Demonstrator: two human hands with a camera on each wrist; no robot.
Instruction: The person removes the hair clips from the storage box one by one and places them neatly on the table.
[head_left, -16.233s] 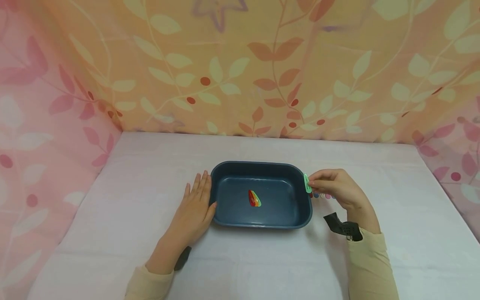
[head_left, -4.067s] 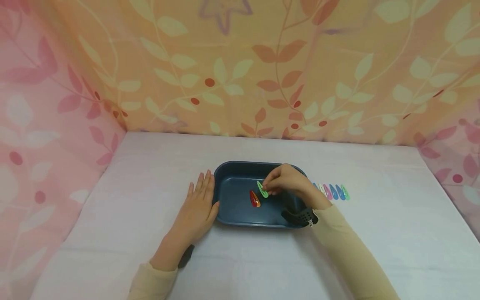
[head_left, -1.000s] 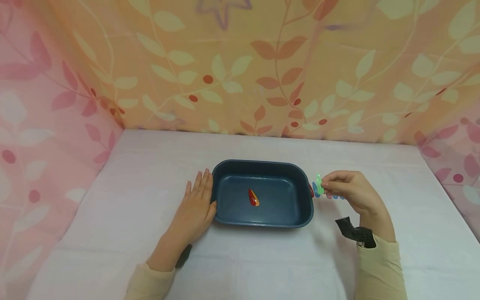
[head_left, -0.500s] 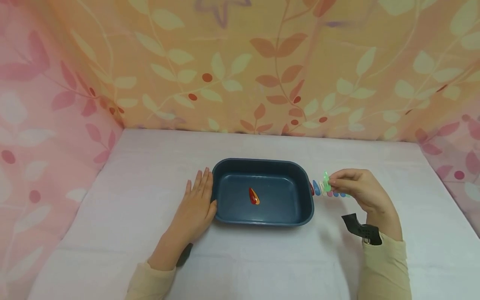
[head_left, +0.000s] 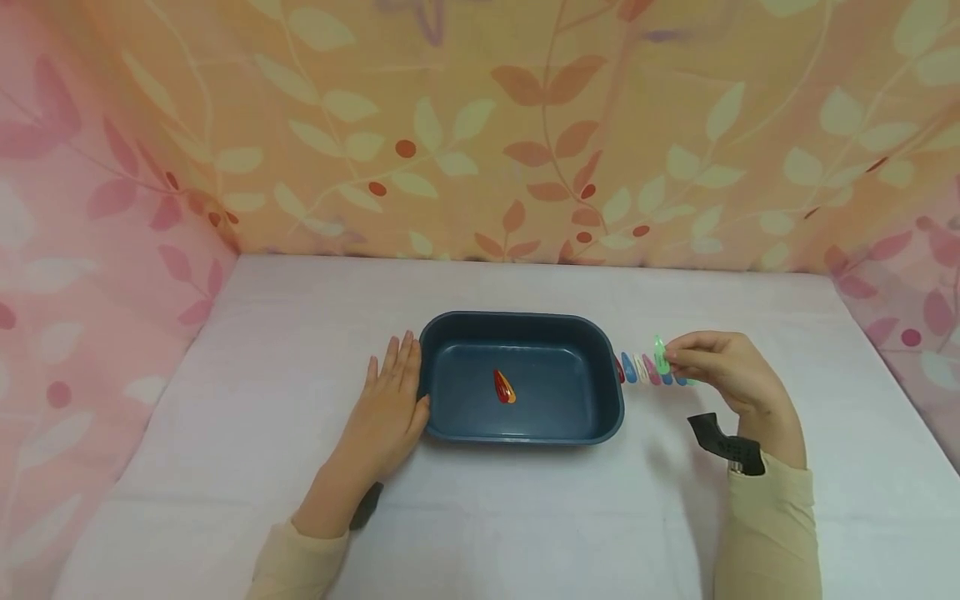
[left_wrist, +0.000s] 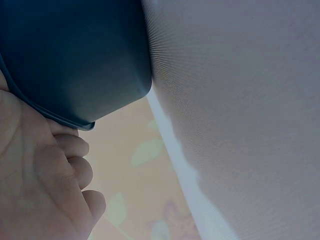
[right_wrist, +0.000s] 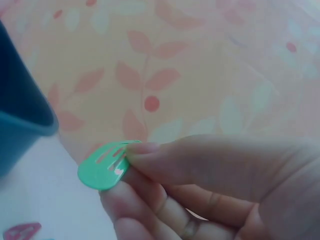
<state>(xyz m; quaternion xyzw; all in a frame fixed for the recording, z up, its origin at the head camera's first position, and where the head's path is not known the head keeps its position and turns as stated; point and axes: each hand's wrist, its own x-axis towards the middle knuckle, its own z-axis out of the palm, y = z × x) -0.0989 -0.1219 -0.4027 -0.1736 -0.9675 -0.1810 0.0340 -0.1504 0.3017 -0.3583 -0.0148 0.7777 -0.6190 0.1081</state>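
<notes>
A dark blue rectangular basin (head_left: 525, 437) stands mid-table. On its floor lie a red snap hair clip (head_left: 501, 387) and an orange hair clip (head_left: 512, 395), overlapping. My left hand (head_left: 386, 408) rests with straight fingers along the basin's left rim, thumb at the edge; the left wrist view shows the palm against the basin wall (left_wrist: 75, 65). Right of the basin, my right hand (head_left: 738, 371) pinches a green hair clip (right_wrist: 102, 167) between thumb and fingers. It is held above a row of hair clips, among them a blue one (head_left: 629, 368) and a pink one (head_left: 650, 370).
The row of clips runs right from beside the basin's right wall, starting with a red clip (head_left: 619, 370); its far end is partly hidden by the right hand. A white cloth covers the table (head_left: 525, 525). Leaf-patterned curtains (head_left: 450, 125) close off the back and sides.
The green clip was inside the basin 4.1 s ago, pinched by my right hand; the hand has carried it out, rightward over the row. My left hand stays at the rim.
</notes>
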